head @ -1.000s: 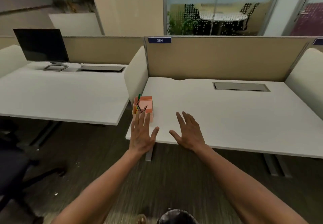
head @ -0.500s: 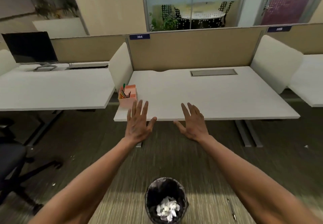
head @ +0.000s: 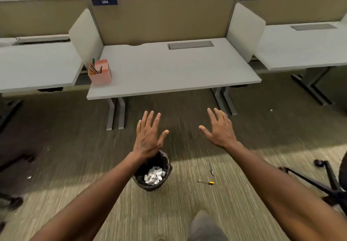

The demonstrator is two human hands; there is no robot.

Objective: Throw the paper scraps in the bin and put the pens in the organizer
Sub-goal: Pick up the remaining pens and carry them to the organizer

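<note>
While both hands (head: 149,135) (head: 219,129) hover empty, fingers spread, two pens (head: 206,182) (head: 210,167) lie beside the bin (head: 165,162).

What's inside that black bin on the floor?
The bin holds a heap of crumpled white paper scraps on a dark liner. Whatever lies beneath them is covered, and the left hand and wrist hide part of the near rim.
</note>
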